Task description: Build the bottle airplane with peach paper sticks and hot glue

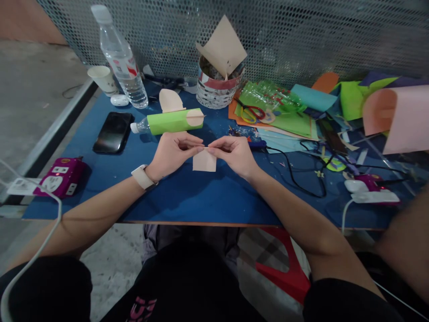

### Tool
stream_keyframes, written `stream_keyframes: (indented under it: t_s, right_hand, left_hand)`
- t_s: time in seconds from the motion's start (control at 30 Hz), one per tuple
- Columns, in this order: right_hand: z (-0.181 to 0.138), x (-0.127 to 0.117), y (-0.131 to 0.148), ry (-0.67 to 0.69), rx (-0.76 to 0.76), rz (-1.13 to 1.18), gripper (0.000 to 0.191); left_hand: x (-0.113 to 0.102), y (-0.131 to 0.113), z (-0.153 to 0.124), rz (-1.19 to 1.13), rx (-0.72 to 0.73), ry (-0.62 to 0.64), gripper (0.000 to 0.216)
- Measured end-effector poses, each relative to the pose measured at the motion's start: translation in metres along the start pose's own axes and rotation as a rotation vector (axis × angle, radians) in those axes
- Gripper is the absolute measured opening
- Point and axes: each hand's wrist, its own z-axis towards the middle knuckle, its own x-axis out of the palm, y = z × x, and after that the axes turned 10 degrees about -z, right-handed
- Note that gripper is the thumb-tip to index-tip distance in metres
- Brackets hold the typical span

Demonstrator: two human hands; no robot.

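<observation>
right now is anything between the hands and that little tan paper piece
Nothing visible. The left hand and right hand already pinch the top edge of the tan paper piece between their fingertips, and it hangs over the blue table.

Black phone point(113, 132), water bottle point(121, 59), scissors point(252, 112), perhaps earbuds case point(119, 100)
</observation>
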Motion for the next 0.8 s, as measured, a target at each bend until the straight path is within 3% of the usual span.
stream_keyframes:
  t_s: [0.47, 0.8]
  right_hand:
    - [0.0001, 0.0022, 0.0001, -0.014, 0.022, 0.031, 0.042]
    - [0.0011, 0.0006, -0.0040, -0.017, 0.016, 0.015, 0.040]
  left_hand:
    - [0.0016, -0.0032, -0.0012, 0.003, 0.002, 0.039, 0.031]
    - [0.0008, -0.0002, 0.0013, 0.090, -0.005, 0.143, 0.026]
